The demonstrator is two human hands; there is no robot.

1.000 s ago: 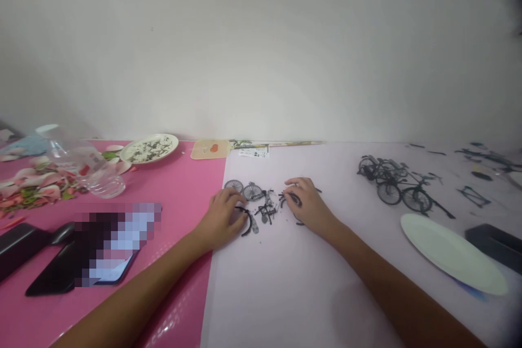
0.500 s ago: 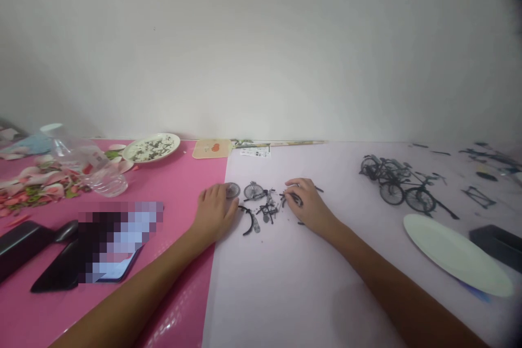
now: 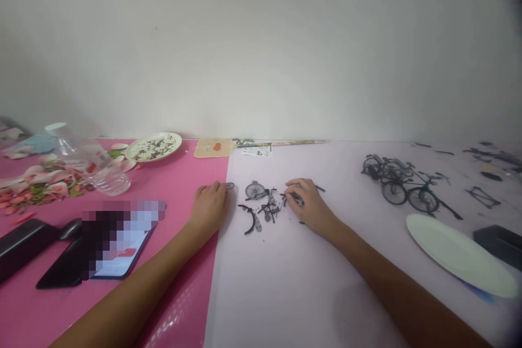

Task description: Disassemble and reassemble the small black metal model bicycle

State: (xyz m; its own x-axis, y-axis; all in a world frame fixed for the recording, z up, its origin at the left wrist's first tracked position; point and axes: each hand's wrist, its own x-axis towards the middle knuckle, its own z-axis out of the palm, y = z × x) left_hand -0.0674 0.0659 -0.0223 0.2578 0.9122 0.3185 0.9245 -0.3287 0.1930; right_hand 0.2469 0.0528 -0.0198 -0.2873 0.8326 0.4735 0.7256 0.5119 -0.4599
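Note:
My left hand (image 3: 210, 206) lies low over the seam of the pink and pale coverings, fingers curled on a small toy bicycle wheel (image 3: 230, 186). Only the wheel's rim shows past the fingertips. My right hand (image 3: 308, 201) rests on the pale side, its fingers loosely bent and apart. Under and beside its fingers are thin black parts (image 3: 298, 202), partly hidden by the hand. Between the hands lie a spoked wheel assembly (image 3: 255, 190), a curved black mudguard-like piece (image 3: 250, 220) and a small piece with a pedal crank (image 3: 268, 210).
Assembled toy bicycles (image 3: 408, 185) stand to the right, near a white oval plate (image 3: 460, 255) and loose black parts (image 3: 483, 197). Leftward are a phone (image 3: 118, 266), a clear bottle (image 3: 93, 166), petals (image 3: 41, 182) and a plate of white bits (image 3: 155, 147). A fly swatter (image 3: 214, 148) lies along the wall.
My left hand has shifted slightly left and its fingers now cover most of the wheel, which showed more before. My right hand has stayed in place.

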